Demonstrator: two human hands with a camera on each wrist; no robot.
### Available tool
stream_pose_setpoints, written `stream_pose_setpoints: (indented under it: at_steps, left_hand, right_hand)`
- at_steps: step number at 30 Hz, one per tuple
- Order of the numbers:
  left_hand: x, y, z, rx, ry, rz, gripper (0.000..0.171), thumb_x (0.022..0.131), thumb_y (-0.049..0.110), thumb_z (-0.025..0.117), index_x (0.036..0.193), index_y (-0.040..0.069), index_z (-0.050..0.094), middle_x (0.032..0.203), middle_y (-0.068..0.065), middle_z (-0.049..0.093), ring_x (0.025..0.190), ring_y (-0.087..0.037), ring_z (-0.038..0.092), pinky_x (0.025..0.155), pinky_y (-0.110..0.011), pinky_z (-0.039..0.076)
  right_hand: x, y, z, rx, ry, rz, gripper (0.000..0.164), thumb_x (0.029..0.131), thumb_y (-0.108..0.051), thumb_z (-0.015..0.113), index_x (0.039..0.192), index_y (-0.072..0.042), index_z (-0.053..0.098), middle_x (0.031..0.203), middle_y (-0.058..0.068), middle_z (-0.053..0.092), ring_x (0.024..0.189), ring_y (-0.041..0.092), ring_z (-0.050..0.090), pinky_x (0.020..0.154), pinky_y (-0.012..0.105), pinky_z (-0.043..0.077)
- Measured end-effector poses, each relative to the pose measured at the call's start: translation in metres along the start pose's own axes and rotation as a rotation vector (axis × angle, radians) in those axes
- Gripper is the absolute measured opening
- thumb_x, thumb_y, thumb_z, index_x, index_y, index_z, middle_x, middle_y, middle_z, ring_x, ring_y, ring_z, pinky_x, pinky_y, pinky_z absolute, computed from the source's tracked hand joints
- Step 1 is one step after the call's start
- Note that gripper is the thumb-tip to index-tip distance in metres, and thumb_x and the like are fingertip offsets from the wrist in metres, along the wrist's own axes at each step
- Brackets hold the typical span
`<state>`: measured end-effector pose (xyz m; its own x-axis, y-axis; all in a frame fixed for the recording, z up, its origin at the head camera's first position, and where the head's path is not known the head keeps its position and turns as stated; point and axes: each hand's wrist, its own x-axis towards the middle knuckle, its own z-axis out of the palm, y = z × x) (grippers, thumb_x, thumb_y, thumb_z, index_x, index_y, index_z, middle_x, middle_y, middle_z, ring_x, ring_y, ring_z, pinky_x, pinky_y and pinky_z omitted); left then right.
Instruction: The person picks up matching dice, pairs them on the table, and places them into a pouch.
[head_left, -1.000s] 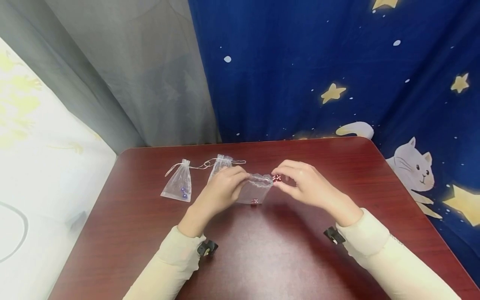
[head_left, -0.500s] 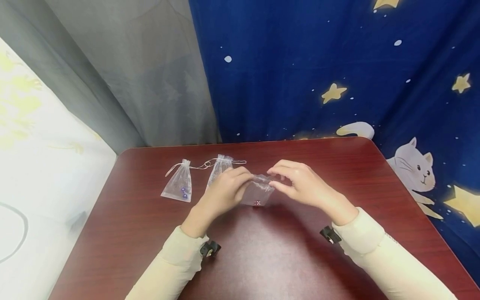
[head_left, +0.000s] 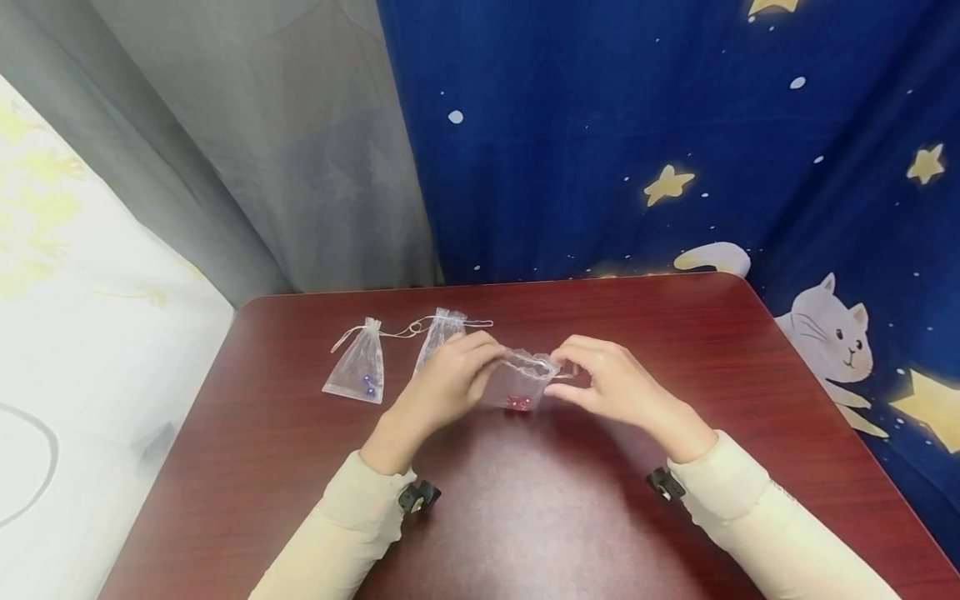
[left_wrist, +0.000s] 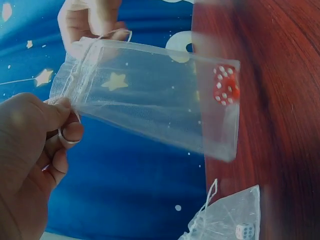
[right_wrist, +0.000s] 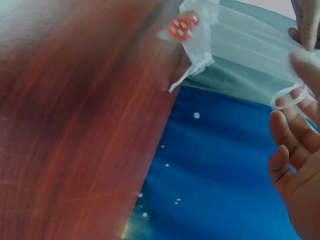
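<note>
In the head view my left hand (head_left: 450, 371) pinches one corner of the mouth of a sheer white drawstring bag (head_left: 495, 387). Two red dice (head_left: 518, 403) with white dots lie in its bottom corner; the left wrist view shows these dice (left_wrist: 226, 85) through the mesh. My right hand (head_left: 618, 383) is at the opposite corner of the mouth, fingers bent at its edge. A drawstring loop (right_wrist: 287, 96) passes by these fingers in the right wrist view. The mouth stands spread between both hands.
A closed drawstring bag with blue dice (head_left: 369, 386) lies left on the red-brown table (head_left: 600, 517). Another bag (head_left: 442, 329), partly behind my left hand, holds a white die (left_wrist: 245, 231). A blue curtain (head_left: 570, 142) hangs behind the table.
The red die pinched in my right hand has dropped into the bag and lies with the other one. My right hand has shifted slightly down to the bag's right edge; my left keeps its hold.
</note>
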<state>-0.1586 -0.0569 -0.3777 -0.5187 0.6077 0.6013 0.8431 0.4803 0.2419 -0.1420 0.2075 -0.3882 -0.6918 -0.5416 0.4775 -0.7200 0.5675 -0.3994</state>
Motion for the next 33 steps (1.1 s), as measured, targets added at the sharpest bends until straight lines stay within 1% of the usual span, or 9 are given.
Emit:
stream_pose_setpoints:
  at_steps: [4, 6, 12, 15, 17, 22, 25, 29, 33]
  left_hand:
    - [0.0, -0.001, -0.001, -0.001, 0.004, 0.008, 0.008, 0.093, 0.004, 0.072, 0.1, 0.004, 0.075, 0.095, -0.004, 0.072, 0.09, -0.02, 0.068, 0.084, -0.035, 0.053]
    - [0.0, -0.002, -0.001, -0.005, 0.008, 0.013, 0.009, 0.092, 0.003, 0.072, 0.101, 0.004, 0.075, 0.096, -0.004, 0.072, 0.09, -0.02, 0.068, 0.086, -0.036, 0.054]
    - [-0.003, -0.004, -0.004, -0.046, 0.028, 0.019, 0.01, 0.093, 0.002, 0.071, 0.102, 0.003, 0.074, 0.096, -0.004, 0.071, 0.092, -0.019, 0.068, 0.089, -0.033, 0.055]
    - [-0.004, -0.006, -0.006, -0.062, 0.039, 0.015, 0.013, 0.092, 0.002, 0.072, 0.105, 0.003, 0.072, 0.095, -0.004, 0.07, 0.089, -0.018, 0.067, 0.086, -0.032, 0.055]
    - [-0.005, -0.007, -0.007, -0.063, 0.048, 0.015, 0.016, 0.091, 0.003, 0.074, 0.107, 0.003, 0.071, 0.094, -0.004, 0.07, 0.086, -0.017, 0.066, 0.084, -0.033, 0.055]
    - [-0.01, -0.01, -0.011, -0.028, 0.072, 0.027, 0.019, 0.088, 0.006, 0.077, 0.106, 0.004, 0.071, 0.095, -0.005, 0.072, 0.085, -0.018, 0.065, 0.084, -0.035, 0.054]
    - [-0.014, -0.012, -0.013, -0.012, 0.079, 0.033, 0.017, 0.087, 0.007, 0.078, 0.103, 0.005, 0.072, 0.094, -0.004, 0.073, 0.085, -0.018, 0.065, 0.085, -0.037, 0.054]
    - [-0.018, -0.014, -0.015, -0.009, 0.075, 0.033, 0.014, 0.087, 0.008, 0.078, 0.1, 0.007, 0.072, 0.091, -0.003, 0.072, 0.084, -0.017, 0.064, 0.086, -0.038, 0.053]
    - [-0.022, -0.017, -0.014, -0.005, 0.058, 0.024, 0.013, 0.088, 0.009, 0.077, 0.1, 0.006, 0.072, 0.091, -0.003, 0.071, 0.085, -0.018, 0.064, 0.086, -0.038, 0.053]
  right_hand:
    - [-0.003, 0.005, 0.003, -0.033, -0.038, 0.005, 0.008, 0.086, -0.018, 0.082, 0.09, -0.017, 0.074, 0.088, -0.007, 0.065, 0.069, 0.011, 0.06, 0.061, 0.025, 0.049]
    - [-0.003, 0.007, 0.002, -0.037, -0.028, -0.015, 0.004, 0.088, -0.016, 0.08, 0.09, -0.017, 0.076, 0.089, -0.007, 0.066, 0.07, 0.01, 0.06, 0.062, 0.024, 0.049]
    - [-0.001, 0.009, -0.002, 0.073, 0.122, -0.117, 0.016, 0.086, 0.0, 0.075, 0.099, -0.01, 0.079, 0.091, -0.005, 0.071, 0.073, 0.007, 0.061, 0.063, 0.022, 0.048]
    - [0.0, 0.008, -0.003, 0.107, 0.181, -0.123, 0.019, 0.087, 0.003, 0.072, 0.1, -0.009, 0.079, 0.091, -0.003, 0.072, 0.075, 0.007, 0.063, 0.066, 0.021, 0.05]
    - [0.0, 0.008, -0.003, 0.096, 0.222, -0.101, 0.018, 0.088, 0.002, 0.07, 0.098, -0.01, 0.078, 0.089, -0.003, 0.073, 0.075, 0.007, 0.063, 0.066, 0.022, 0.05]
    - [-0.004, 0.011, -0.004, 0.007, 0.363, -0.007, 0.014, 0.088, 0.003, 0.068, 0.09, -0.008, 0.077, 0.076, -0.003, 0.07, 0.062, 0.006, 0.055, 0.054, 0.021, 0.043]
    - [-0.008, 0.015, -0.005, -0.032, 0.423, 0.053, 0.011, 0.089, 0.002, 0.068, 0.086, -0.005, 0.076, 0.072, -0.001, 0.07, 0.059, 0.008, 0.056, 0.053, 0.021, 0.043]
    - [-0.014, 0.021, -0.006, -0.066, 0.455, 0.123, 0.01, 0.09, 0.001, 0.068, 0.086, -0.003, 0.076, 0.072, 0.001, 0.071, 0.061, 0.011, 0.061, 0.057, 0.02, 0.044]
    - [-0.02, 0.024, -0.005, -0.082, 0.441, 0.163, 0.01, 0.09, -0.001, 0.068, 0.087, -0.004, 0.077, 0.071, 0.0, 0.071, 0.06, 0.01, 0.059, 0.057, 0.019, 0.043]
